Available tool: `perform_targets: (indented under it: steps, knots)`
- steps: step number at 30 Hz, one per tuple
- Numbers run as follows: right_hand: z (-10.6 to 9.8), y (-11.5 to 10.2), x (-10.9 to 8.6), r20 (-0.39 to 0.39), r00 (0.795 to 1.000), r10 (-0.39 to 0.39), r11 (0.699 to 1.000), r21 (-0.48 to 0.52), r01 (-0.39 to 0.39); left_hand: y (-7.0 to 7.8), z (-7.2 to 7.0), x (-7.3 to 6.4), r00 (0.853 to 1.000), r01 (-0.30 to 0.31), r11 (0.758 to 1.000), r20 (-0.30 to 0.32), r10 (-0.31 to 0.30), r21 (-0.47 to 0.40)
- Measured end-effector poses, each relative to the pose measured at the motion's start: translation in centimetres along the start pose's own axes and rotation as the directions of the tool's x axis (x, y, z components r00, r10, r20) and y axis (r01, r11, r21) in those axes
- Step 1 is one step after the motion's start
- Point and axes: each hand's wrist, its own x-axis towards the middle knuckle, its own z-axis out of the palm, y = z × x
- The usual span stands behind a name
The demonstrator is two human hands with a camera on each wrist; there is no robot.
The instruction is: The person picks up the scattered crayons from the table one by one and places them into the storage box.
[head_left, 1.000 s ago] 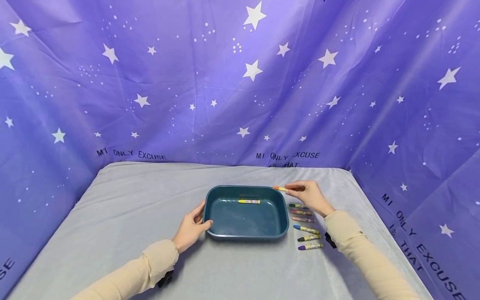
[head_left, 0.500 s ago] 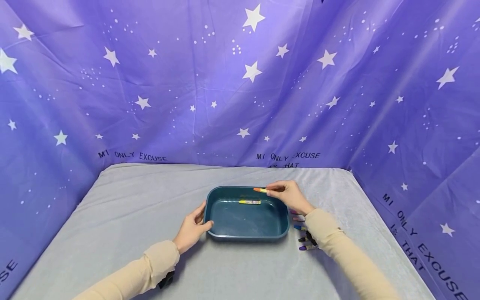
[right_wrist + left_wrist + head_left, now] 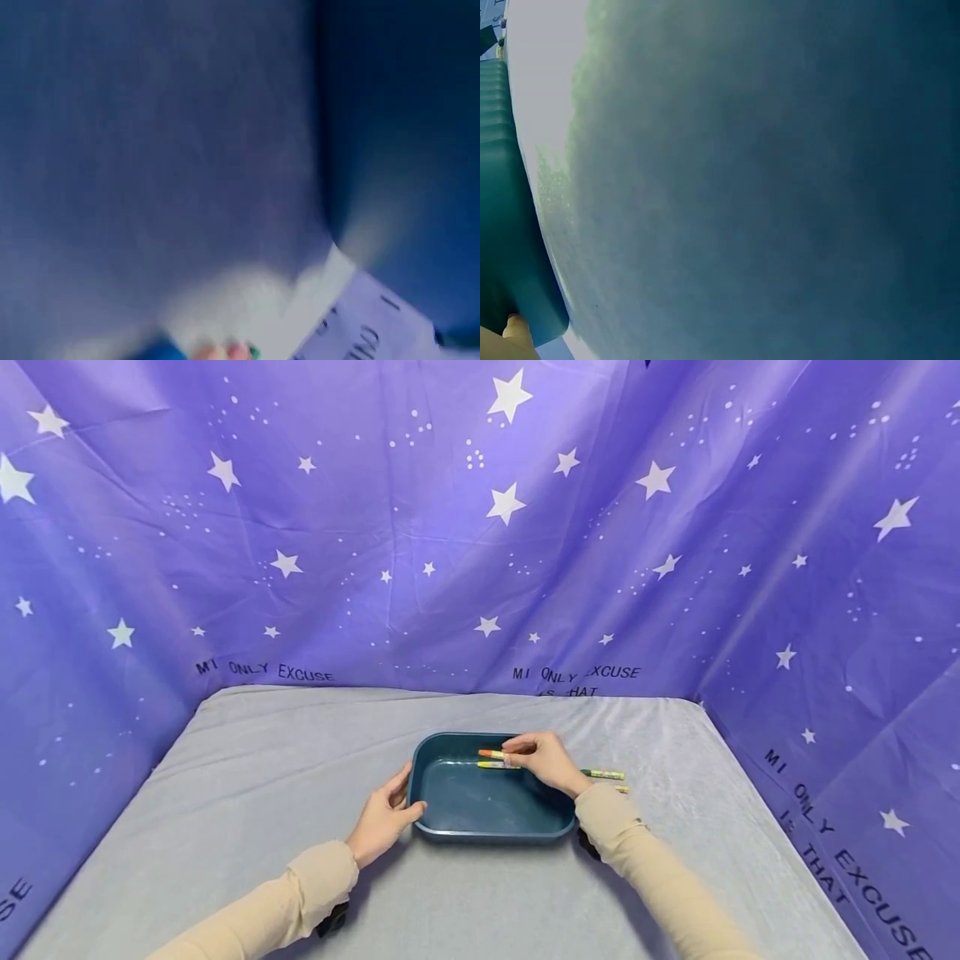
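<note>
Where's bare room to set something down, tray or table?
Bare: tray, from yellow crayon to near rim; table left of the left hand, or between tray and curtain. Crowded: around the right hand and its orange crayon; right of the tray, with crayons and right sleeve.

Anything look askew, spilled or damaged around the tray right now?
Nothing stands out. The tray sits upright with no visible crack, the yellow crayon lies inside, and the right grip pinches the orange crayon. The right sleeve hides part of the table, so I can't vouch for that spot.
</note>
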Motion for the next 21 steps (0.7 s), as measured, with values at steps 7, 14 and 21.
perform_targets:
  steps: [7,14,21]
  knots:
    - [0.65,0.34,0.23,0.024,0.999,0.028,0.999,-0.021,-0.027,0.12,0.02,0.10,1.000,-0.011,1.000,0.009,0.011,0.001]
    - [0.73,0.25,0.22,0.016,1.000,0.026,0.999,-0.038,-0.026,0.08,0.04,0.13,1.000,0.004,1.000,-0.008,-0.004,-0.005]
    - [0.89,0.33,0.08,0.047,0.999,-0.013,0.996,-0.083,0.017,0.06,-0.02,-0.04,1.000,-0.004,1.000,-0.007,0.004,-0.015]
